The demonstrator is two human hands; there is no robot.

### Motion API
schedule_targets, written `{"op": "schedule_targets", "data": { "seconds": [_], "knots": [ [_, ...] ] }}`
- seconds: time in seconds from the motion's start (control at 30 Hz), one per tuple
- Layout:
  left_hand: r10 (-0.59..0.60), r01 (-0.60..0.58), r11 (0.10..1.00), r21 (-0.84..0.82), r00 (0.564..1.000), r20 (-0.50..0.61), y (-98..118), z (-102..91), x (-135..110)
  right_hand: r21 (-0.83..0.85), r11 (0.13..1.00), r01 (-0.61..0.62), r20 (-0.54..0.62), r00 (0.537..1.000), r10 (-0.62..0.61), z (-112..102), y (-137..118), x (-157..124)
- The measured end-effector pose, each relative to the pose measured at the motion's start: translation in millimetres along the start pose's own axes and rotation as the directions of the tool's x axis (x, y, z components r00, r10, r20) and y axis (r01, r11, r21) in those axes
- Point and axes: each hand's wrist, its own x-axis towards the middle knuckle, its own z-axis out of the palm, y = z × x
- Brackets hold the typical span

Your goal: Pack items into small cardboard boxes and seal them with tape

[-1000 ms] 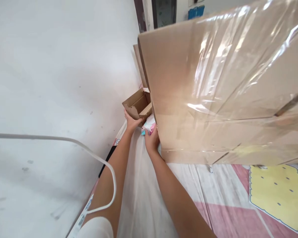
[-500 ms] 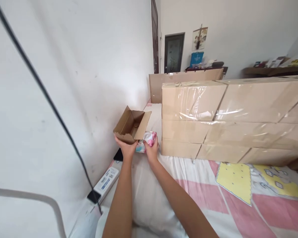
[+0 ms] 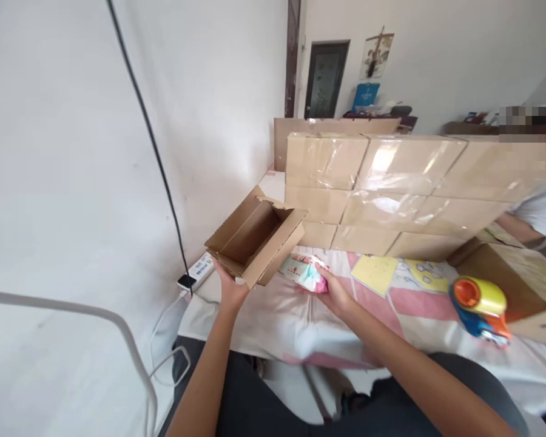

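My left hand (image 3: pixel 230 286) grips a small open cardboard box (image 3: pixel 255 237) from below, holding it up, tilted, with its opening facing me. Just to its right, my right hand (image 3: pixel 337 294) is closed on a small soft packet (image 3: pixel 304 271) printed in pink and blue, held just above the bed sheet. The box looks empty inside. Both forearms reach out from the bottom of the view.
A wall of large taped cartons (image 3: pixel 391 194) stands on the pink-and-white sheet (image 3: pixel 414 303). An orange, yellow and blue tape dispenser (image 3: pixel 480 306) lies at right beside another carton (image 3: pixel 505 276). A power strip (image 3: pixel 196 272) and black cable run along the left wall. Another person's arm (image 3: pixel 523 226) shows far right.
I have drawn back from the cartons. The small box has come up and nearer, opening toward me. My right hand has carried the packet away to the right of the box.
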Motion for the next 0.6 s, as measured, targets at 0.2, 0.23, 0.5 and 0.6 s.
{"op": "schedule_targets", "data": {
  "seconds": [0.2, 0.23, 0.5, 0.6],
  "knots": [
    [-0.030, 0.060, 0.987, -0.150, 0.980, 0.195, -26, 25.8, -23, -0.554, 0.816, 0.162, -0.294, 0.880, -0.374, -49, 16, -50],
    [-0.046, 0.082, 0.983, -0.163, 0.975, 0.216, -33, 30.2, -20, -0.638, 0.761, 0.120, -0.302, 0.869, -0.391, -54, 20, -53],
    [-0.186, 0.249, 0.948, -0.199, 0.939, 0.289, -80, 48.2, 44, -0.938, 0.160, 0.307, 0.287, 0.948, -0.136, -89, -42, -53],
    [-0.212, 0.284, 0.931, -0.228, 0.932, 0.293, -94, 51.4, 52, -0.885, -0.003, 0.466, 0.466, 0.884, 0.051, -88, -64, -38]
  ]
}}
